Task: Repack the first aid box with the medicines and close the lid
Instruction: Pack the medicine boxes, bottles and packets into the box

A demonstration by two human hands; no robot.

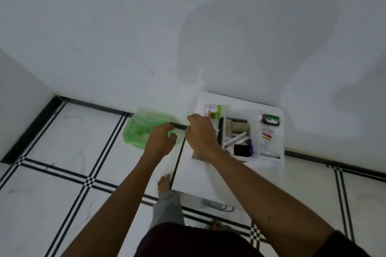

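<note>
Our right hand (pixel 201 135) hangs over the left edge of the white table (pixel 194 177), back to the camera, fingers curled loosely downward; we cannot tell whether they pinch anything, since the palm side is hidden; our left hand (pixel 160 142) hovers just beside it, off the table and over the floor, fingers bent in a loose claw with nothing visibly held. Just right of the right hand sits the open first aid box (pixel 236 137), a clear tray packed with a beige roll, silvery strips and dark packets; the right wrist covers its near left corner. At the box's far left stands a green and white carton (pixel 213 111); to its right lie a dark oval tin (pixel 271 120) and a white tube (pixel 266 137), outside the tray. Beyond the left hand a green plastic bag (pixel 139 129) rests on the tiled floor (pixel 62 142) against the wall; below, a bare foot (pixel 164 184) stands beside the table's edge.
</note>
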